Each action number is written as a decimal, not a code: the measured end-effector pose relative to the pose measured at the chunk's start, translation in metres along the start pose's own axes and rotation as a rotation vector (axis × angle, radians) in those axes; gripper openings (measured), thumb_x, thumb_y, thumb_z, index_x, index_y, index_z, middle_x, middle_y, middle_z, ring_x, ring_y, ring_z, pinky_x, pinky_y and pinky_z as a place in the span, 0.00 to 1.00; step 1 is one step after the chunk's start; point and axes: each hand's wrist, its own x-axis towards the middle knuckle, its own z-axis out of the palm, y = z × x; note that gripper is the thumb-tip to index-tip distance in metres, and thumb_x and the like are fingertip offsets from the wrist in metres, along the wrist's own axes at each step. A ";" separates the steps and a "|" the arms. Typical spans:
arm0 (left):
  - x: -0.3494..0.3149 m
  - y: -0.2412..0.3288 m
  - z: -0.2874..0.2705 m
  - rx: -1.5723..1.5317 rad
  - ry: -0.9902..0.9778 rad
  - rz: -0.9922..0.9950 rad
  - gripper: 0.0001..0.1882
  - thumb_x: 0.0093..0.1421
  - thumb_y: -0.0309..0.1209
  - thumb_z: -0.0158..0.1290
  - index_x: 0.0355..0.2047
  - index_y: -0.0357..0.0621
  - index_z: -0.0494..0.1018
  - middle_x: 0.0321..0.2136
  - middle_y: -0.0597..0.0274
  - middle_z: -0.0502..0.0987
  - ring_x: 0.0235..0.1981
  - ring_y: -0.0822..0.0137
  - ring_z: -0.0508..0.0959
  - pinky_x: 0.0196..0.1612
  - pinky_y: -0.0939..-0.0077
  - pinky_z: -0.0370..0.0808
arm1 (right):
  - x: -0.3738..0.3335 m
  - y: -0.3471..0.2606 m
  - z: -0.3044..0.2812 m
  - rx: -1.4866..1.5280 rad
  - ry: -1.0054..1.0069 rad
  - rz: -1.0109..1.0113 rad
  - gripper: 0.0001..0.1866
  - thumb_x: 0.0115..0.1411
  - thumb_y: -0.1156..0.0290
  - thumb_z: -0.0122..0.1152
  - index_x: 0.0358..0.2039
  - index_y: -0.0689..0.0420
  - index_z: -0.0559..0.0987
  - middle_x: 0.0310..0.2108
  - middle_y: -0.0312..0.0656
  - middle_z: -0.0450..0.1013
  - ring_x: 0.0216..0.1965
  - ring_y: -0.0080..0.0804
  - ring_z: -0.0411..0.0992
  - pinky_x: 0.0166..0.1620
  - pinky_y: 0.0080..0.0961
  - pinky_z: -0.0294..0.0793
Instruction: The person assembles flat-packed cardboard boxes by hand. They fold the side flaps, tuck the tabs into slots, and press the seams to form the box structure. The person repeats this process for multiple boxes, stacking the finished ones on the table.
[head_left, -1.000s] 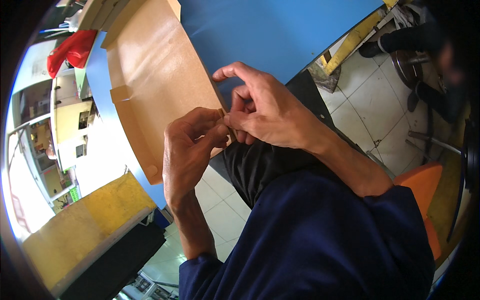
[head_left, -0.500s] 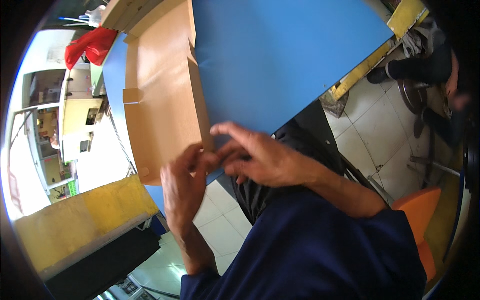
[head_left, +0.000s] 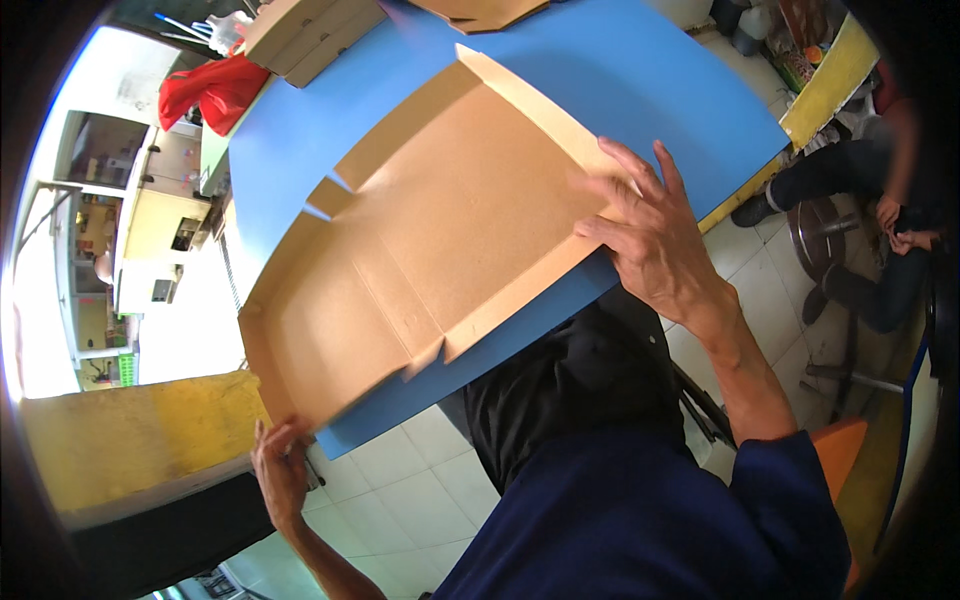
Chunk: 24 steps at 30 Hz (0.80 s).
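A brown cardboard box (head_left: 480,200) lies unfolded on the blue table, its side flaps raised and a crease with notches across its middle. At its near left corner, my left hand (head_left: 280,465) is closed on the edge, with the fingertips partly blurred. My right hand (head_left: 660,240) rests at the right-hand corner with fingers spread. Its thumb and a blurred finger reach over the wall into the box, while other fingers stick up past the edge.
The blue table (head_left: 690,110) carries stacked cardboard boxes (head_left: 310,40) at the far left and another flat cardboard piece (head_left: 480,12) at the far edge. A red bag (head_left: 212,95) lies beyond the left corner. A seated person (head_left: 880,210) and a stool (head_left: 815,235) are at right.
The box has turned and swung rightward across the table. My hands, close together before at its near corner, are now far apart at two corners. More of the table's far side shows.
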 end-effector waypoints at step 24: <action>0.155 0.284 0.064 -0.550 -0.302 0.862 0.07 0.54 0.24 0.62 0.34 0.39 0.84 0.34 0.52 0.84 0.38 0.56 0.84 0.43 0.65 0.80 | -0.049 0.032 -0.015 0.263 0.055 0.413 0.14 0.50 0.87 0.62 0.37 0.57 0.81 0.41 0.38 0.74 0.43 0.40 0.73 0.46 0.33 0.73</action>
